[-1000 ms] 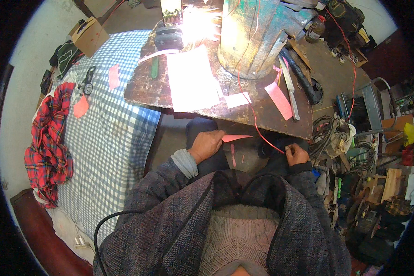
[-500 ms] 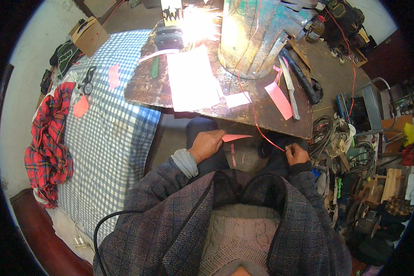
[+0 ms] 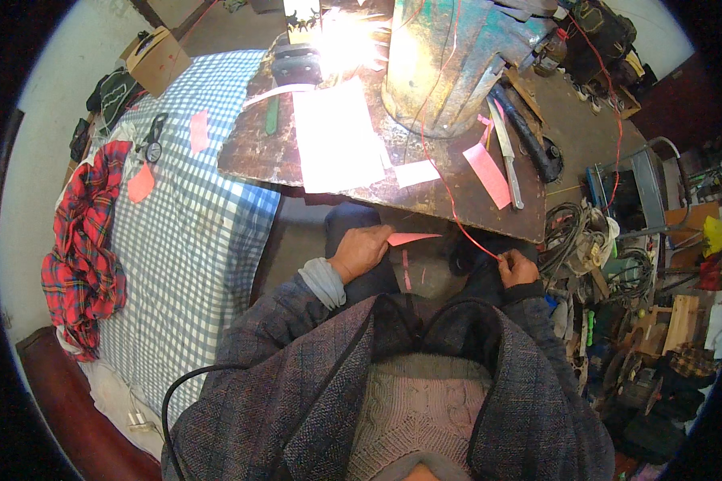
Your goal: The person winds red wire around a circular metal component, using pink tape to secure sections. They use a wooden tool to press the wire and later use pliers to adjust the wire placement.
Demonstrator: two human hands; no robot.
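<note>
My left hand (image 3: pixel 363 249) is closed on a narrow pink paper piece (image 3: pixel 411 238) below the wooden table's front edge. My right hand (image 3: pixel 513 264), to its right, pinches a red wire (image 3: pixel 462 224) that runs down over the table edge. On the table (image 3: pixel 241 152) lie white sheets (image 3: pixel 337 140), a flat pink piece (image 3: pixel 486 176), a long knife (image 3: pixel 504 156), a dark tubular object (image 3: pixel 537 144) and a green strip (image 3: pixel 271 116). A large weathered metal container (image 3: pixel 441 72) stands at the back, beside a glaring bright light.
A checked cloth surface (image 3: pixel 184 264) on my left bears a red plaid shirt (image 3: pixel 84 248), a watch (image 3: pixel 156 136) and pink scraps (image 3: pixel 140 184). Behind is a cardboard box (image 3: pixel 156 60). On my right are coiled cables (image 3: pixel 561 240), a metal-framed trolley (image 3: pixel 650 184) and piled clutter (image 3: pixel 658 361).
</note>
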